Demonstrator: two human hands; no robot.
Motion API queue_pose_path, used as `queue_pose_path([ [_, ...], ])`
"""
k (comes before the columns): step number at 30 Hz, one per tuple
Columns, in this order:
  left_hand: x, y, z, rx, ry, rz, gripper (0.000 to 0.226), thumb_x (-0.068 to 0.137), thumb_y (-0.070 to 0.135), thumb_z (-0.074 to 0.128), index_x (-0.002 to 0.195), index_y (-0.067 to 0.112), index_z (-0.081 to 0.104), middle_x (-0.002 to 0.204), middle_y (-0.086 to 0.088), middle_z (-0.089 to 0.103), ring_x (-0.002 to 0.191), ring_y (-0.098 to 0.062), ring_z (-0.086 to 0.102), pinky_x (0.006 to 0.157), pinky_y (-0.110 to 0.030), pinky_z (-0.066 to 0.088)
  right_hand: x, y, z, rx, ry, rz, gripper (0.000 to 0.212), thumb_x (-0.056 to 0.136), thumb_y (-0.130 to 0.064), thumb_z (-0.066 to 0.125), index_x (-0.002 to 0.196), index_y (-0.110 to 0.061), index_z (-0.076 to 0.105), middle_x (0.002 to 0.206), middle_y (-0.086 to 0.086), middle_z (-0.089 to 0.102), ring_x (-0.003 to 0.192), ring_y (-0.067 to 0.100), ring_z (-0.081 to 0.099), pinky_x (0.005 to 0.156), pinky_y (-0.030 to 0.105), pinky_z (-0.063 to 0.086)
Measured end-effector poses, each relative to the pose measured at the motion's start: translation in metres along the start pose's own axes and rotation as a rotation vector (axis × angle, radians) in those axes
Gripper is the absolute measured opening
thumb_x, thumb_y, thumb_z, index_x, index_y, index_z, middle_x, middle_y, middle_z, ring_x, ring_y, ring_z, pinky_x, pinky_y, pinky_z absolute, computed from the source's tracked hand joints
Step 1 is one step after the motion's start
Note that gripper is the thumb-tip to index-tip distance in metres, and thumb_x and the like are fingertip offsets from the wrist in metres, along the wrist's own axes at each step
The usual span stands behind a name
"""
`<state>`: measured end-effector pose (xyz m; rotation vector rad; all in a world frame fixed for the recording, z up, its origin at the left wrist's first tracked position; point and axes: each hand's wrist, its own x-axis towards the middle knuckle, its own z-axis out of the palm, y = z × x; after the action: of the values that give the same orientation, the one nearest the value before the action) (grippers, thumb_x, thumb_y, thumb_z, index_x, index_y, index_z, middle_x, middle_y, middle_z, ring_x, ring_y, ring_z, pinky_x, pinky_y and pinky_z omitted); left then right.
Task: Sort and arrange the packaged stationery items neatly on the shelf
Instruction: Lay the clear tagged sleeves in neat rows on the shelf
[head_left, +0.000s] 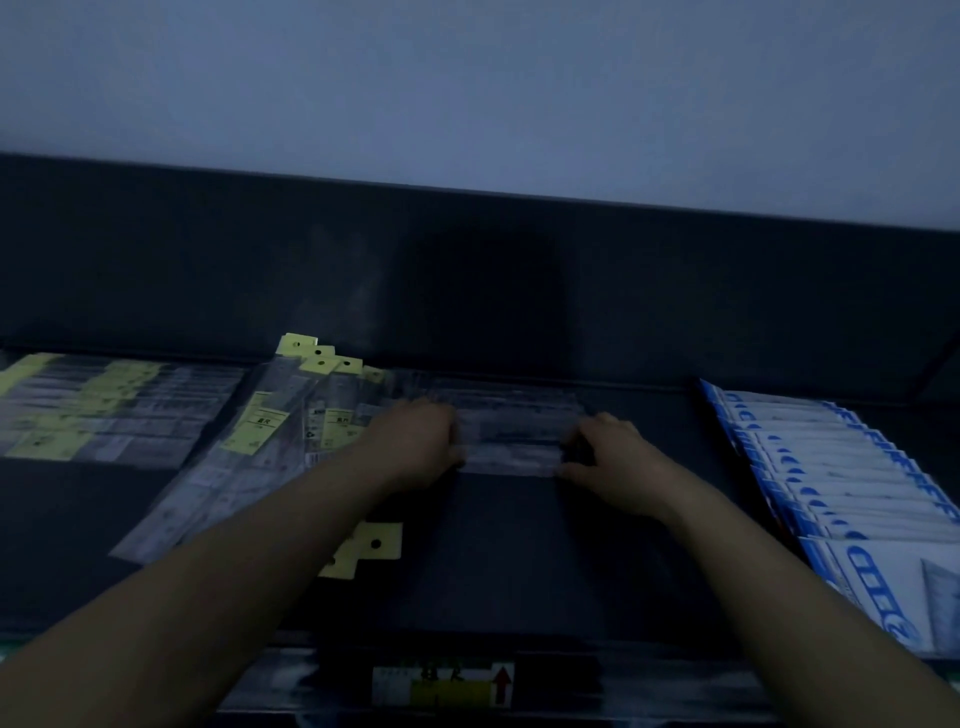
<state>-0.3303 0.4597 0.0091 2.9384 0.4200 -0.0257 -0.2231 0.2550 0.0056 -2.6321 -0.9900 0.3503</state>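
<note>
Between my hands: clear packet stack (511, 441), flat on shelf (519, 561). Left hand (421, 441) and right hand (613, 457) each curl fingers round one end. Long axis runs hand to hand, along shelf front; tag end hidden. Yellow-tagged row (104, 415) well left of left hand looks tidy, as do blue packs (841, 483) right of right hand. Skewed pile (260, 452) beside left hand remains unsorted.

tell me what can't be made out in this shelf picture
Head view, dim throughout:
1. What is inside the clear packets held by the left hand and right hand: blurred.
2. Part of the yellow header card: under the left forearm.
3. Some blue-and-white packets: cut off by the right edge.
4. Print on the shelf label: too blurred to read.
</note>
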Motion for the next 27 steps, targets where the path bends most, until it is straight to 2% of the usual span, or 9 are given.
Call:
queue_pose_path([
  [5, -0.01, 0.0, -0.004, -0.057, 0.046, 0.043, 0.024, 0.086, 0.044, 0.063, 0.089, 0.027, 0.046, 0.103, 0.001, 0.049, 0.104, -0.022, 0.048, 0.079, -0.033, 0.037, -0.005, 0.007, -0.003, 0.132, 0.004, -0.035, 0.019, 0.082, -0.037, 0.069, 0.088, -0.031, 0.052, 0.102, -0.007, 0.048, 0.097, 0.011, 0.047, 0.071, 0.02, 0.04],
  [8, -0.014, 0.001, -0.005, -0.15, 0.091, 0.074, 0.042, 0.077, 0.051, 0.071, 0.099, 0.026, 0.044, 0.101, 0.006, 0.055, 0.095, -0.017, 0.054, 0.078, -0.034, 0.044, -0.009, 0.008, -0.003, 0.274, 0.031, -0.063, 0.013, 0.084, -0.022, 0.069, 0.085, -0.022, 0.056, 0.089, -0.005, 0.057, 0.08, 0.009, 0.053, 0.063, 0.019, 0.041],
  [12, -0.014, 0.0, -0.015, -0.304, -0.001, 0.073, 0.07, 0.066, 0.05, 0.081, 0.122, 0.03, 0.045, 0.107, 0.012, 0.06, 0.096, -0.011, 0.06, 0.085, -0.034, 0.052, -0.012, 0.013, -0.006, 0.374, 0.035, -0.094, 0.012, 0.085, -0.017, 0.068, 0.082, -0.024, 0.059, 0.084, -0.003, 0.061, 0.075, 0.008, 0.055, 0.064, 0.021, 0.044],
  [15, -0.011, -0.006, -0.018, -0.282, -0.029, 0.126, 0.032, 0.074, 0.039, 0.079, 0.1, 0.028, 0.067, 0.088, 0.016, 0.066, 0.081, 0.0, 0.061, 0.076, -0.025, 0.052, -0.014, 0.017, -0.007, 0.413, 0.043, -0.098, 0.011, 0.085, -0.015, 0.068, 0.082, -0.021, 0.06, 0.081, -0.004, 0.061, 0.071, 0.004, 0.053, 0.061, 0.015, 0.042],
  [17, -0.008, -0.01, -0.019, -0.313, -0.012, 0.14, 0.01, 0.081, 0.034, 0.074, 0.087, 0.026, 0.071, 0.081, 0.014, 0.068, 0.075, 0.001, 0.062, 0.073, -0.025, 0.052, -0.012, 0.017, -0.008, 0.446, 0.052, -0.094, 0.009, 0.085, -0.014, 0.069, 0.083, -0.018, 0.061, 0.081, -0.004, 0.062, 0.072, 0.005, 0.055, 0.063, 0.016, 0.044],
  [20, -0.001, -0.011, -0.017, -0.355, 0.116, 0.08, 0.012, 0.086, 0.031, 0.069, 0.092, 0.021, 0.069, 0.086, 0.009, 0.069, 0.079, -0.006, 0.064, 0.074, -0.027, 0.053, -0.003, 0.014, -0.011, 0.564, 0.175, -0.048, 0.008, 0.084, -0.014, 0.069, 0.087, -0.016, 0.062, 0.083, -0.001, 0.065, 0.073, 0.009, 0.058, 0.066, 0.024, 0.046],
  [23, 0.01, -0.01, -0.014, -0.362, 0.266, 0.005, 0.013, 0.086, 0.031, 0.066, 0.094, 0.021, 0.063, 0.087, 0.005, 0.065, 0.082, -0.013, 0.062, 0.071, -0.028, 0.05, 0.01, 0.009, -0.016, 0.595, 0.282, 0.004, 0.014, 0.085, -0.014, 0.068, 0.097, -0.018, 0.06, 0.09, 0.001, 0.062, 0.074, 0.011, 0.056, 0.059, 0.02, 0.046],
  [25, 0.015, -0.011, -0.011, -0.334, 0.278, -0.044, 0.012, 0.086, 0.029, 0.064, 0.094, 0.02, 0.063, 0.089, 0.004, 0.063, 0.085, -0.017, 0.061, 0.073, -0.03, 0.051, 0.019, 0.007, -0.012, 0.534, 0.293, 0.035, 0.023, 0.086, -0.015, 0.067, 0.105, -0.021, 0.057, 0.094, 0.002, 0.058, 0.078, 0.014, 0.056, 0.058, 0.019, 0.044],
  [27, 0.018, -0.012, -0.006, -0.267, 0.197, -0.088, 0.015, 0.084, 0.027, 0.063, 0.095, 0.018, 0.062, 0.095, 0.0, 0.065, 0.09, -0.02, 0.062, 0.074, -0.03, 0.051, 0.026, 0.007, -0.002, 0.402, 0.272, 0.043, 0.025, 0.086, -0.016, 0.066, 0.11, -0.021, 0.059, 0.105, 0.005, 0.056, 0.089, 0.017, 0.056, 0.066, 0.02, 0.044],
])
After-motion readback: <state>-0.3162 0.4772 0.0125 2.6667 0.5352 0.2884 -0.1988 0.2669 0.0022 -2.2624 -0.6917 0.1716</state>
